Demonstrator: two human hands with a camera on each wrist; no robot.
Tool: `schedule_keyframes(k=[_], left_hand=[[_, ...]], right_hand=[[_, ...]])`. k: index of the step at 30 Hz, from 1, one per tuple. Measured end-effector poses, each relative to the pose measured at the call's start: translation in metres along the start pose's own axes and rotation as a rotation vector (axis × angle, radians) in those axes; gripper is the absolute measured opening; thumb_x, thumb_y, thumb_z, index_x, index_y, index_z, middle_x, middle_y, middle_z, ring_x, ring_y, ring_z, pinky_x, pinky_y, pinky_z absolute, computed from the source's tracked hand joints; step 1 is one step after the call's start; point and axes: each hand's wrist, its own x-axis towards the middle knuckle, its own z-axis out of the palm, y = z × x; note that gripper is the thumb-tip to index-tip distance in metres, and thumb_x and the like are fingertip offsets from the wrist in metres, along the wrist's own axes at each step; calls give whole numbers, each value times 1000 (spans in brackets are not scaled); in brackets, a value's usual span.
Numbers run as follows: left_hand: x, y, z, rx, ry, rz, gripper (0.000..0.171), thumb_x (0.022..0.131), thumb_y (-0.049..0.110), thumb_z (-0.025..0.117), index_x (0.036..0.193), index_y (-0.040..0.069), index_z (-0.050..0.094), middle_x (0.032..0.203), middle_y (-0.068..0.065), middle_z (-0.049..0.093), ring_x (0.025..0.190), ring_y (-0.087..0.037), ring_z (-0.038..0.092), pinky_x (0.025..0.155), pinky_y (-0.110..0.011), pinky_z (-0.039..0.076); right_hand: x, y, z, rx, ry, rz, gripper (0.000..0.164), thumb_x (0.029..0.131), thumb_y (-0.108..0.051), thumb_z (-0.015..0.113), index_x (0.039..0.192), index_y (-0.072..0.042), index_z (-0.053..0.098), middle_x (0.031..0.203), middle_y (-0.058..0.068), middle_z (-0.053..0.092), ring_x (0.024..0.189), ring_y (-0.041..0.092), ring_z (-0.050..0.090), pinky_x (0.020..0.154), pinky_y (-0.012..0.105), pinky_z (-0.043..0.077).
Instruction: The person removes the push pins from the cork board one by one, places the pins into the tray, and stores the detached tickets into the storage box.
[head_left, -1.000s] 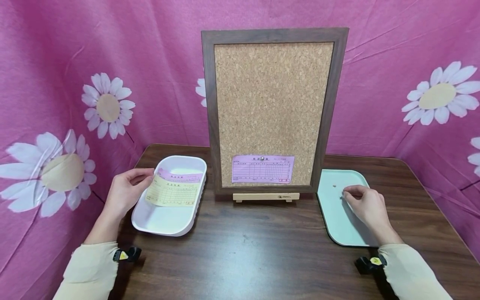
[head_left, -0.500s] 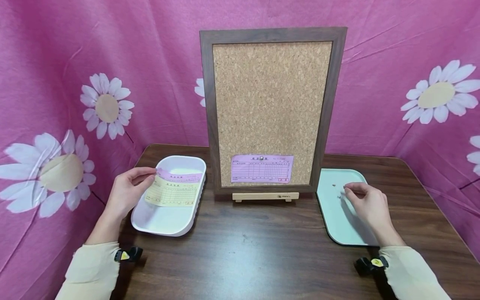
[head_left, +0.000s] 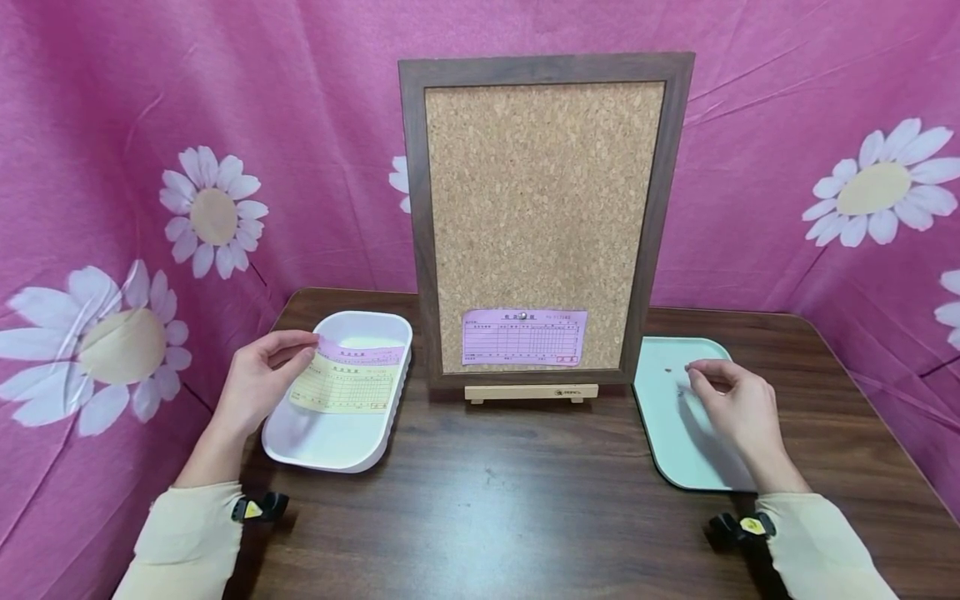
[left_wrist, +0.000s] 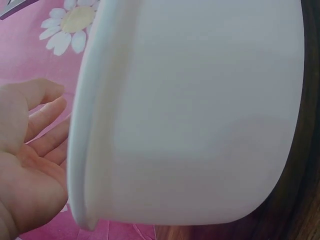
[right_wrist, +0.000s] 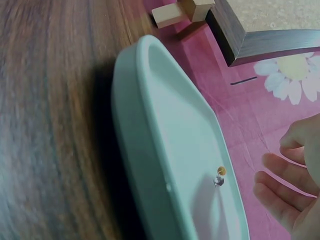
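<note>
Curtain (head_left: 337,125) behind desk (head_left: 480,500). Framed corkboard (head_left: 547,208) stands between white tray (head_left: 330,450) and green tray (head_left: 678,462). Left hand (head_left: 258,375) pinches loose purple slip (head_left: 363,355) in white tray, yellow slip (head_left: 345,392) overlapping; right hand (head_left: 738,412), fingers narrow, near two pins (right_wrist: 218,181), cannot tell if holding.

Gleams glossy across wood-grain table (head_left: 487,508), turns rough on cork board (head_left: 543,217) near far edge, matt on yellow paper slip (head_left: 347,390)!

Pinned purple slip (head_left: 524,340): print too small | yellow slip (head_left: 343,388): likewise | easel ledge (head_left: 517,392): dark logo, illegible
</note>
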Motion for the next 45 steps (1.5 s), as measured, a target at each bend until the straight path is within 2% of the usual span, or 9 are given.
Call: schedule_keyframes(k=[8, 11, 13, 16, 19, 24, 26, 39, 45], left_hand=[[-1, 2, 1, -14, 1, 24, 32, 104, 6, 70, 133, -5, 71, 134, -30, 70, 101, 21, 61, 89, -1, 49], [-1, 2, 2, -14, 0, 29, 31, 103, 5, 71, 133, -5, 71, 133, -31, 71, 100, 20, 61, 89, -1, 49], [-1, 2, 2, -13, -1, 35, 31, 103, 5, 71, 133, -5, 71, 133, -31, 71, 100, 20, 62, 89, -1, 49], [-1, 4, 4, -18, -6, 45, 31, 103, 6, 71, 132, -5, 71, 131, -31, 71, 100, 19, 62, 90, -2, 49], [-1, 7, 5, -24, -14, 55, 31, 103, 6, 71, 132, -5, 71, 131, -31, 71, 101, 19, 63, 91, -2, 49], [-2, 11, 7, -32, -28, 63, 31, 104, 6, 70, 132, -5, 71, 131, -30, 72, 101, 20, 62, 92, -1, 48], [-2, 11, 7, -28, -33, 62, 31, 104, 7, 70, 133, -5, 71, 131, -30, 73, 101, 20, 62, 92, -1, 48], [-1, 14, 14, -61, -56, 94, 30, 104, 6, 70, 132, -6, 71, 129, -30, 73, 102, 19, 64, 93, -3, 49], [0, 16, 18, -83, -61, 112, 29, 103, 3, 69, 131, -7, 71, 129, -31, 73, 103, 17, 64, 93, -4, 50]], right_hand=[[1, -3, 1, 11, 37, -17, 17, 99, -15, 75, 110, -4, 83, 98, 17, 83, 79, -34, 45, 71, 6, 40], [1, -5, -1, 21, 48, -20, 17, 99, -15, 76, 110, -5, 83, 90, -13, 79, 81, -34, 46, 72, 5, 39], [1, -8, -2, 32, 53, -23, 16, 99, -15, 76, 110, -5, 83, 88, -34, 67, 81, -34, 47, 73, 4, 40], [0, -11, -2, 52, 53, -32, 16, 99, -15, 76, 110, -6, 83, 88, -49, 51, 81, -34, 48, 74, 2, 40], [0, -14, -2, 60, 53, -34, 16, 99, -15, 76, 110, -7, 84, 89, -45, 57, 82, -34, 49, 76, 2, 41], [0, -20, -2, 59, 54, -35, 16, 99, -17, 76, 110, -8, 84, 92, -20, 77, 83, -33, 50, 77, 4, 42], [0, -22, -1, 63, 58, -38, 16, 99, -16, 76, 110, -8, 84, 92, -17, 79, 83, -33, 51, 77, 4, 42], [-1, -34, 1, 110, 78, -84, 14, 98, -12, 76, 108, -7, 84, 93, -15, 80, 83, -31, 54, 75, 1, 42], [0, -40, 0, 155, 71, -108, 14, 98, -10, 76, 109, -7, 84, 90, -43, 65, 83, -30, 57, 74, 0, 43]])
